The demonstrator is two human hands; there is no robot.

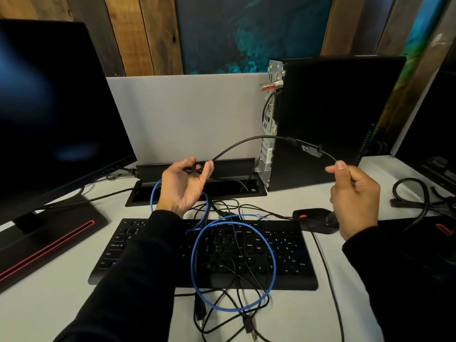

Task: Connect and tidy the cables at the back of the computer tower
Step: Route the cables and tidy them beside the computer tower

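The person is holding a thin black cable [249, 141] stretched in an arc between both hands, above the keyboard [291, 262] and in front of the computer tower [330, 119]. The left hand [183, 186] is turned palm up, with thumb and fingers closing loosely around one end of the cable; the right hand [352, 193] is pinching the other stretch between thumb and forefinger, the remaining fingers curled in. A small black block, probably a tag or connector [311, 149], is sitting on the cable near the right hand, though its exact form is hard to tell. The tower is standing upright at the back right of the counter [61, 304], its metal rear panel [269, 119] facing left, with one dark lead already hanging from it. A blue cable [271, 262] is looping over the keyboard, tangled with several thin black leads, and a mouse [318, 219] is lying just beside the keyboard's right end. The step in hand seems to be tracing and straightening this one cable before plugging it in. Doing it well is probably a matter of sliding the right hand to the plug end, keeping the cable lifted clear of the blue loop so nothing is dragged along, checking plug orientation against the port, and pushing straight in rather than at an angle.
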